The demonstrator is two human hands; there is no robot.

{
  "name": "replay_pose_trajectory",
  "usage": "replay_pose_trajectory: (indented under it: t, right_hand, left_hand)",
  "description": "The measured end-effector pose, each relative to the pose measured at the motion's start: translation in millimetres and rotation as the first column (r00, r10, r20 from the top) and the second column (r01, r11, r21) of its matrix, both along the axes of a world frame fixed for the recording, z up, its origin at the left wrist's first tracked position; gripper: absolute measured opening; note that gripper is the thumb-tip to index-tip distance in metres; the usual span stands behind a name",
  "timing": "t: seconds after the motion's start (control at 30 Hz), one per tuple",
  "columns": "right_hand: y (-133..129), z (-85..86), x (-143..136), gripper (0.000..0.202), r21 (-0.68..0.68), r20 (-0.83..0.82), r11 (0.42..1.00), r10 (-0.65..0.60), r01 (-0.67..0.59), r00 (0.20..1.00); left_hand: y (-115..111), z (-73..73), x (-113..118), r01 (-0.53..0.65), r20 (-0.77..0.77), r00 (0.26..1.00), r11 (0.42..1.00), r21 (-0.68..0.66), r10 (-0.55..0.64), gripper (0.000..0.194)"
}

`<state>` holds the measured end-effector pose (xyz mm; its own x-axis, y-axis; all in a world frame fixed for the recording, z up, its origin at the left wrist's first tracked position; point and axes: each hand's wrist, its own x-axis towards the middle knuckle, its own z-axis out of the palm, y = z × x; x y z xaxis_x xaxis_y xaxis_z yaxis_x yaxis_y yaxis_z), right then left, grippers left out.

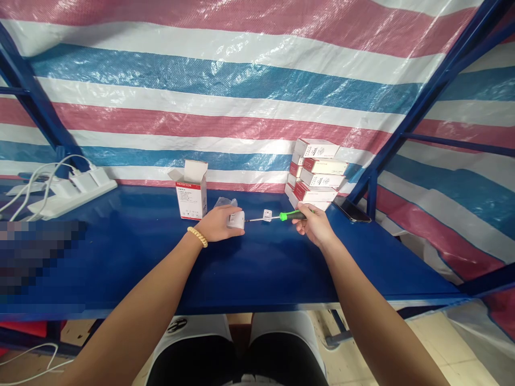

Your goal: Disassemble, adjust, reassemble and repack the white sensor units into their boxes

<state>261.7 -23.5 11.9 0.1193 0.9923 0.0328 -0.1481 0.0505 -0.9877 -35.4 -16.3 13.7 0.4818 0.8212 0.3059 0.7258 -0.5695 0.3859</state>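
My left hand [219, 222] is closed around a small white detector unit [236, 220], held low over the blue table [257, 268]. In my right hand [316, 224] is a screwdriver [293, 215] with a green and black handle. Its metal shaft points left, and the tip meets the right side of the white unit. Behind the shaft, a small white bracket-like piece [267, 215] lies on the table. Some clear plastic wrap [226, 202] shows just behind my left hand.
An opened detector box [192, 193] stands behind my left hand. Several white and red boxes [319, 179] are stacked at the back right, beside a dark phone [353, 210]. A white power strip [74, 198] with plugs and cables lies far left. Striped sheeting [225, 123] hangs behind the table.
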Motion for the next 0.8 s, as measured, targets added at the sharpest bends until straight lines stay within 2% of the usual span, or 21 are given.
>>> replay_pose_trajectory:
  t: [0.17,0.33,0.63,0.8]
  right_hand:
    - [1,0.7,4,0.029,0.047,-0.112,0.999,0.005,0.001,0.994]
    - [4,-0.6,9,0.023,0.071,-0.154,0.997,-0.007,0.018,0.988]
    - [4,-3.1,12,0.018,0.057,-0.190,0.996,-0.062,0.074,0.980]
    - [2,-3.6,8,0.017,0.000,-0.214,0.995,-0.098,0.100,0.972]
  left_hand:
    - [-1,1.2,1,0.000,0.007,1.000,1.000,-0.010,0.000,0.071]
    - [0,1.4,1,0.009,0.003,1.000,1.000,0.007,-0.009,0.069]
    - [-1,-3.2,1,-0.019,-0.018,1.000,0.999,0.042,0.019,0.068]
    - [-3,-4.1,2,-0.050,-0.057,0.997,0.996,0.071,0.054,0.064]
